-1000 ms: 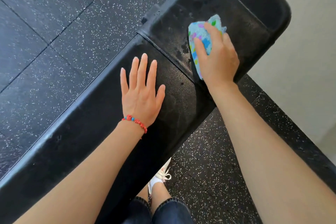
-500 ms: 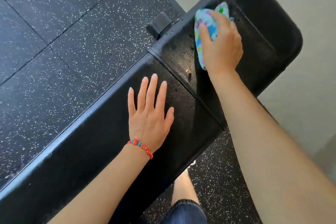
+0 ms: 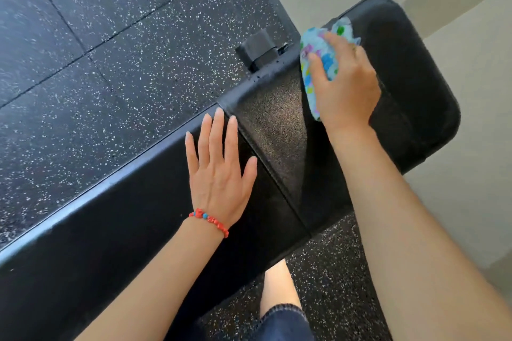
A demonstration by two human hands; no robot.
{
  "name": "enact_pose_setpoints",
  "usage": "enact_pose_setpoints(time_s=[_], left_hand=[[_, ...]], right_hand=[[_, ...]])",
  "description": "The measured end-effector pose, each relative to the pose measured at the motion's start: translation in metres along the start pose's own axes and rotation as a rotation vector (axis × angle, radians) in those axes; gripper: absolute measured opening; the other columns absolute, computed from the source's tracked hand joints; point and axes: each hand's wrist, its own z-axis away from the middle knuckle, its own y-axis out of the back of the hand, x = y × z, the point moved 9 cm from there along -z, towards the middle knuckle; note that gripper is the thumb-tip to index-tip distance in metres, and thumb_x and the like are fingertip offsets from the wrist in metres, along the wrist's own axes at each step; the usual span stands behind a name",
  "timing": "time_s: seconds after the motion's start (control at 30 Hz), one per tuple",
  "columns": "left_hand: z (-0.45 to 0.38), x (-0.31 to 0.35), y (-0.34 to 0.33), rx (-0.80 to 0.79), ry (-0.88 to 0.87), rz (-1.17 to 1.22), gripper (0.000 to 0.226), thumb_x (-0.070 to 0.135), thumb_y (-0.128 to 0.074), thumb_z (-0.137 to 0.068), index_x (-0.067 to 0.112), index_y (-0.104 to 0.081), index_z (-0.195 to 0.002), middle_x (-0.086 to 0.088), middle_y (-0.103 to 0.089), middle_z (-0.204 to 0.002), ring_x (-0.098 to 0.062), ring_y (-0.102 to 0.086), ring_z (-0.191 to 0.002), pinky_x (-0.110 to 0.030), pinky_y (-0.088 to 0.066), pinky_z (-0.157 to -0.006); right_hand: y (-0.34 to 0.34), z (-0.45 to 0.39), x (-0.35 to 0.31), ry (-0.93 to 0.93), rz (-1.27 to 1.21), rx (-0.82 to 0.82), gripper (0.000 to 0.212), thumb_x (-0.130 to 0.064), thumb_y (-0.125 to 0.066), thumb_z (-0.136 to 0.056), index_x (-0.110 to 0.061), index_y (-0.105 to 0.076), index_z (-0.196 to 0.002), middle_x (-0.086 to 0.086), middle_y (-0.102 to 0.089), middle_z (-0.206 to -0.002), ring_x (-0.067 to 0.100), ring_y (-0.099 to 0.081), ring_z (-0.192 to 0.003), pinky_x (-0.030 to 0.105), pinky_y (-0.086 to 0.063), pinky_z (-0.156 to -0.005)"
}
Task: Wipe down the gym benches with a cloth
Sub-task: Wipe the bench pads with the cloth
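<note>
In the head view, a black padded gym bench (image 3: 277, 147) was seen running diagonally across a speckled black rubber floor (image 3: 110, 63). The left hand (image 3: 219, 171) was laid flat on the longer pad, fingers straight and slightly spread, with nothing held; a red beaded bracelet (image 3: 209, 220) was worn at its wrist. The right hand (image 3: 346, 86) was pressed down on the shorter end pad, its fingers curled over a bunched light-blue cloth (image 3: 318, 63) printed with coloured spots. The cloth was held against the pad's far edge, near a black bracket (image 3: 259, 48). A bare knee and dark denim hem (image 3: 282, 318) were seen below the bench.
</note>
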Motion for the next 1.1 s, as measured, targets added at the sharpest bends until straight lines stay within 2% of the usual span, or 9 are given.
enact_pose_setpoints(time_s=[0.07,0.17,0.27,0.33,0.47,0.53,0.77,1.0,1.1], left_hand=[[0.000,0.002,-0.002,0.002,0.013,-0.039,0.059,0.035,-0.039,-0.091,0.000,-0.032,-0.139,-0.022,-0.034,-0.146,-0.034,-0.022,-0.137,-0.055,-0.015,-0.112],[0.001,0.002,-0.003,0.011,0.014,-0.056,0.061,0.035,-0.040,-0.090,0.000,-0.032,-0.139,-0.022,-0.035,-0.146,-0.033,-0.022,-0.137,-0.055,-0.015,-0.111],[0.001,0.002,-0.002,0.016,0.014,-0.055,0.060,0.036,-0.040,-0.090,0.000,-0.034,-0.139,-0.022,-0.035,-0.145,-0.033,-0.023,-0.137,-0.054,-0.016,-0.111],[0.001,0.002,-0.001,0.015,0.018,-0.054,0.060,0.036,-0.040,-0.090,0.000,-0.034,-0.138,-0.022,-0.035,-0.145,-0.033,-0.023,-0.137,-0.054,-0.015,-0.111],[0.001,0.001,-0.001,0.013,0.033,-0.053,0.059,0.036,-0.037,-0.092,0.001,-0.032,-0.139,-0.022,-0.034,-0.146,-0.033,-0.020,-0.138,-0.053,-0.013,-0.113],[0.001,0.002,0.000,0.013,0.054,-0.029,0.059,0.035,-0.038,-0.091,0.001,-0.032,-0.139,-0.023,-0.032,-0.146,-0.033,-0.019,-0.138,-0.053,-0.012,-0.113],[0.007,0.032,-0.002,0.041,0.063,-0.013,0.062,0.035,-0.042,-0.089,0.000,-0.033,-0.139,-0.023,-0.029,-0.148,-0.034,-0.019,-0.139,-0.051,-0.011,-0.114],[0.013,0.048,-0.020,-0.026,0.020,-0.091,0.064,0.041,-0.039,-0.089,0.006,-0.031,-0.142,-0.020,-0.029,-0.149,-0.033,-0.018,-0.139,-0.053,-0.012,-0.113],[0.014,0.049,-0.019,-0.016,0.017,-0.076,0.064,0.040,-0.039,-0.088,0.005,-0.032,-0.141,-0.020,-0.029,-0.149,-0.033,-0.017,-0.139,-0.052,-0.011,-0.113]], right_hand=[[-0.002,0.012,-0.016,0.051,-0.025,-0.008,0.036,-0.037,-0.053,-0.087,-0.022,-0.060,-0.120,0.015,-0.061,-0.098,0.031,-0.060,-0.088,0.037,-0.047,-0.065],[-0.013,0.049,-0.057,0.350,-0.086,-0.070,0.033,-0.036,-0.053,-0.083,-0.018,-0.067,-0.107,0.011,-0.062,-0.078,0.027,-0.061,-0.067,0.031,-0.047,-0.051],[-0.014,0.042,-0.060,0.554,-0.050,-0.106,0.033,-0.038,-0.051,-0.085,-0.018,-0.069,-0.104,0.009,-0.060,-0.071,0.025,-0.059,-0.061,0.030,-0.046,-0.046],[-0.005,0.018,-0.033,0.501,0.023,-0.051,0.034,-0.040,-0.051,-0.086,-0.019,-0.068,-0.107,0.011,-0.061,-0.074,0.028,-0.061,-0.063,0.031,-0.046,-0.047],[0.009,-0.015,0.014,0.198,0.000,0.000,0.034,-0.036,-0.057,-0.086,-0.020,-0.063,-0.115,0.017,-0.062,-0.089,0.035,-0.061,-0.078,0.036,-0.048,-0.059],[0.009,0.000,0.007,0.233,-0.004,0.023,0.033,-0.034,-0.058,-0.084,-0.017,-0.065,-0.111,0.017,-0.063,-0.084,0.033,-0.061,-0.072,0.033,-0.048,-0.054],[0.011,0.065,-0.008,0.624,-0.010,-0.081,0.030,-0.036,-0.054,-0.087,-0.017,-0.069,-0.106,0.008,-0.057,-0.068,0.023,-0.057,-0.058,0.032,-0.046,-0.048],[0.025,0.038,0.038,0.220,-0.034,0.047,0.031,-0.031,-0.061,-0.084,-0.017,-0.066,-0.111,0.014,-0.062,-0.080,0.029,-0.060,-0.068,0.033,-0.049,-0.053],[0.025,0.074,0.025,0.293,-0.042,0.020,0.030,-0.030,-0.061,-0.083,-0.017,-0.067,-0.109,0.011,-0.060,-0.077,0.025,-0.059,-0.064,0.031,-0.048,-0.052]])
